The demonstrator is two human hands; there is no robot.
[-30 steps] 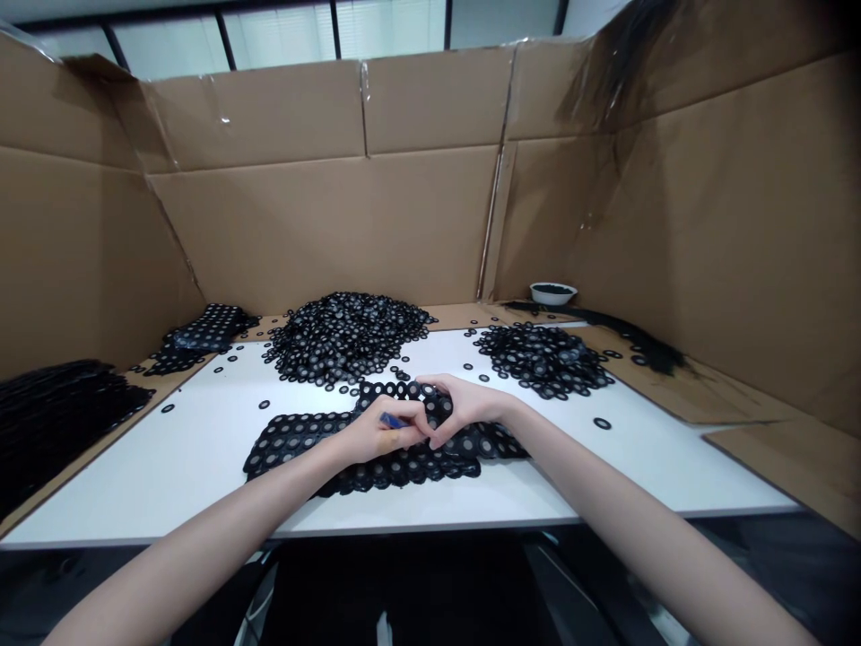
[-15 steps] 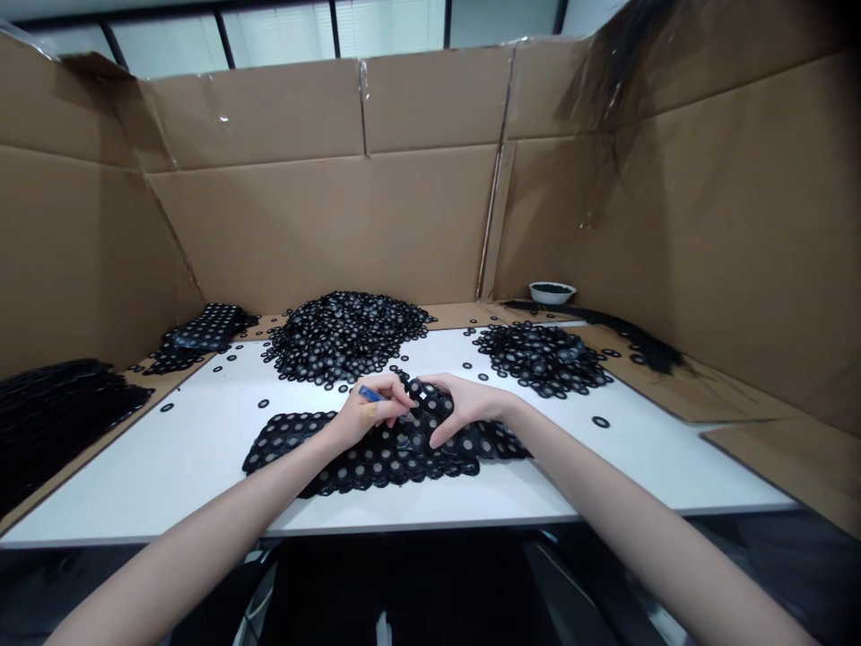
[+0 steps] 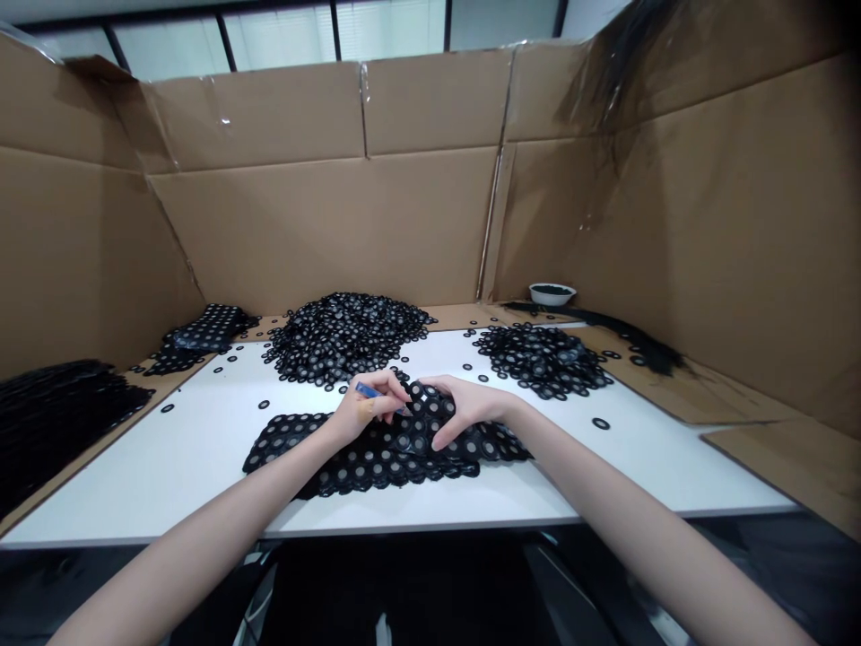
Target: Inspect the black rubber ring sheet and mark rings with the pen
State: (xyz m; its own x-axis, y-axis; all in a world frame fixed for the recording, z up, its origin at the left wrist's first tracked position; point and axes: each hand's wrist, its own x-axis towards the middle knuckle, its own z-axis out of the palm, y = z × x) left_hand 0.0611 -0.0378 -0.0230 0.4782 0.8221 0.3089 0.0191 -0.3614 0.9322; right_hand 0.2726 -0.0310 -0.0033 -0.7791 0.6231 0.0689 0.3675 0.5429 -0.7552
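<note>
My left hand (image 3: 369, 411) is closed in a pinch around a slim blue-handled tool (image 3: 367, 390); its thin tip points at the ring piece, and I cannot make out its kind. A black piece made of joined rings (image 3: 378, 468) lies folded and bunched on the white board, with pale dots showing through the rings. My right hand (image 3: 469, 408) curves around the raised middle of this piece, thumb on the near side and fingertips partly hidden behind it. Both hands are close together over the piece.
A large heap of black rings (image 3: 343, 336) and a smaller heap (image 3: 543, 357) stand behind my hands. Dark strands (image 3: 50, 422) and a folded ring piece (image 3: 213, 327) lie left. A white bowl (image 3: 552, 294) and a black bundle (image 3: 632, 332) sit right. Cardboard walls (image 3: 302, 224) enclose the board.
My left hand has shifted slightly up and left, the tool's tip drawing back from the piece. My right hand stays almost in place, with the raised part moved a little.
</note>
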